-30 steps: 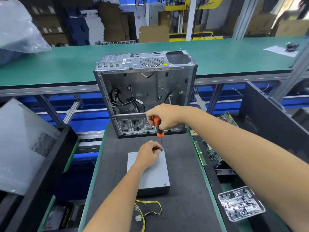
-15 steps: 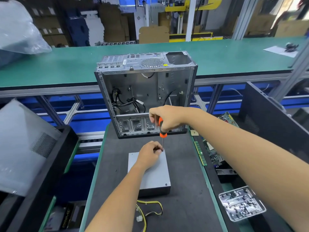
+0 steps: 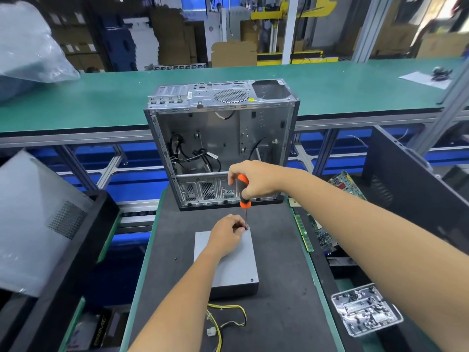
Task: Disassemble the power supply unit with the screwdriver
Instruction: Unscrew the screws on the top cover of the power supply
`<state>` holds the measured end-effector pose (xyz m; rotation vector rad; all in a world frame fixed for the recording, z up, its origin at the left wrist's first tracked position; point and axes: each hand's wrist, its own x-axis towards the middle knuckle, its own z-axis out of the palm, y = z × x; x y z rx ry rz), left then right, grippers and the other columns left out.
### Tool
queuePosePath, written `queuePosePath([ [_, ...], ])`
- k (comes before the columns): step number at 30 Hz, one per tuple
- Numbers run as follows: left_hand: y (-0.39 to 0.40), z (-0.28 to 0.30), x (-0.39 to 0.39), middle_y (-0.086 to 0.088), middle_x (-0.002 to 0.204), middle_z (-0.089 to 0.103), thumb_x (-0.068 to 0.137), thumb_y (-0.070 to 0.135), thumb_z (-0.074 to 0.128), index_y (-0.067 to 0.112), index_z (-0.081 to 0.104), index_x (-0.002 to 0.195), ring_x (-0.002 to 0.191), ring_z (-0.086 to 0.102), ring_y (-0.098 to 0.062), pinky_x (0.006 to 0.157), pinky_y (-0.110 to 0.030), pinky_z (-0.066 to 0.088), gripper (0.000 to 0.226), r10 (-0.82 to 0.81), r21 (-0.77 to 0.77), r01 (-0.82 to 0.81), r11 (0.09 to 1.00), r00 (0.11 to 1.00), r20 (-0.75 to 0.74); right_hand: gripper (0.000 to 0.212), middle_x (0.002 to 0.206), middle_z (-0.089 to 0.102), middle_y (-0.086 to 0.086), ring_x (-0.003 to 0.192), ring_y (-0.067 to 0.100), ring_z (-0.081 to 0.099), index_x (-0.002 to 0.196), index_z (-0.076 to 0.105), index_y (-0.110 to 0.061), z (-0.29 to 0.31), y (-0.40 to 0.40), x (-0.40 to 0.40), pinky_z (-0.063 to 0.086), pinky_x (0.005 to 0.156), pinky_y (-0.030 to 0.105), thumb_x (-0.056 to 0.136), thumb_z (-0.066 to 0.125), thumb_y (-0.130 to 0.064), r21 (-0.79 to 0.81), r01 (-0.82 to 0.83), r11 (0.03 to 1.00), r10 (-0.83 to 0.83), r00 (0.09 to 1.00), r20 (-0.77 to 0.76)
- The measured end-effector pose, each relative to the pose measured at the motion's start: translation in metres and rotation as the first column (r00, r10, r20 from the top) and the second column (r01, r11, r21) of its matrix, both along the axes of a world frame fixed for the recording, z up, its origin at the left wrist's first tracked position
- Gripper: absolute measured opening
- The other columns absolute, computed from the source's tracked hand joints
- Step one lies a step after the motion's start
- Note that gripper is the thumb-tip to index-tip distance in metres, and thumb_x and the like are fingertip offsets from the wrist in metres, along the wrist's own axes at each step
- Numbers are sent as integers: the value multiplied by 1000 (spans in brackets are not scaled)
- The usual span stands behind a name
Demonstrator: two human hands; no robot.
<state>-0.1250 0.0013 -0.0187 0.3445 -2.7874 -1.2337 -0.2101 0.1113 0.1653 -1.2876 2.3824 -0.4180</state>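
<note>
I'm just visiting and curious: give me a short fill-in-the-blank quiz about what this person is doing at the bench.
1. The right hand grips a screwdriver whose handle is black and ____.
2. The screwdriver's tip meets the far right ____ of the grey metal box.
3. The left hand rests on top of the ____.
4. Yellow wires lie on the mat on the side of the box ____ to the person.

Missing words: orange; corner; box; nearest
</note>
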Motion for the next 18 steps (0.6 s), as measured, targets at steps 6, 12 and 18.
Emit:
queuePosePath([
  [6,0,1,0,1,93,61,88,8,56,23,62,80,83,57,-13,80,-27,43,17,-3,20,3,1000,1000,0,44,71,49,6,61,25,55,73,44,-10,1,-10,3,36,51,31,97,44,-47,154,181,971,-112,920,-375],
  [12,0,0,1,8,84,55,86,5,56,21,63,79,74,51,-5,67,-12,33,19,-2,53,3,999,1000,-16,23,86,60,1,73,20,53,107,61,-9,19,-6,2,37,52,26,84,61,-10,249,63,966,-36,993,-110],
  [18,0,1,1,3,89,59,86,7,57,21,63,80,79,54,-11,73,-21,38,17,-7,25,7,1000,1000,-14,34,78,54,10,45,23,61,85,47,-10,8,-5,3,43,50,30,98,41,-41,222,138,965,-77,961,-264],
])
